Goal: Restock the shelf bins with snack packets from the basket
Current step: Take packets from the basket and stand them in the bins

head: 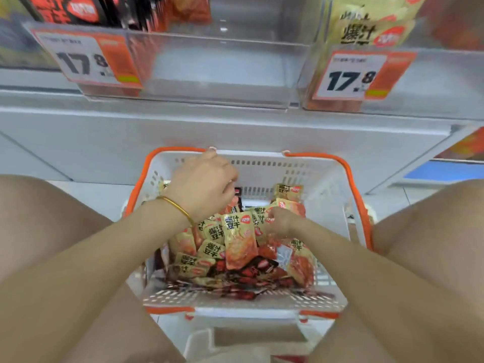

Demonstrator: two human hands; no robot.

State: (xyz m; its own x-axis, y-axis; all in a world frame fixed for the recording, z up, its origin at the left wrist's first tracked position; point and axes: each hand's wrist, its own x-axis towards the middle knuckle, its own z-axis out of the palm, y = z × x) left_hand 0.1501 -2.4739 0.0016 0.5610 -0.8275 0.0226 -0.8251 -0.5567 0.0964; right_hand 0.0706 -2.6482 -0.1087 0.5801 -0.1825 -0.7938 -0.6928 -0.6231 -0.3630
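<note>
A: Packets (239,241), heaped in the basket (337,258): light, soft, slick film. Pinch them at a sealed edge.
B: And your hands?
A: Left hand (207,184) apparently grasps a packet; right hand (279,221) pinches one.

One white basket (324,179) with two orange handles (348,176) sits below the shelf, holding a heap of snack packets (239,239) too jumbled to count. Two hands reach into it, the left hand (204,184) and the right hand (279,221). Above hang two price tags (348,74) and three clear bins (209,72).
</note>
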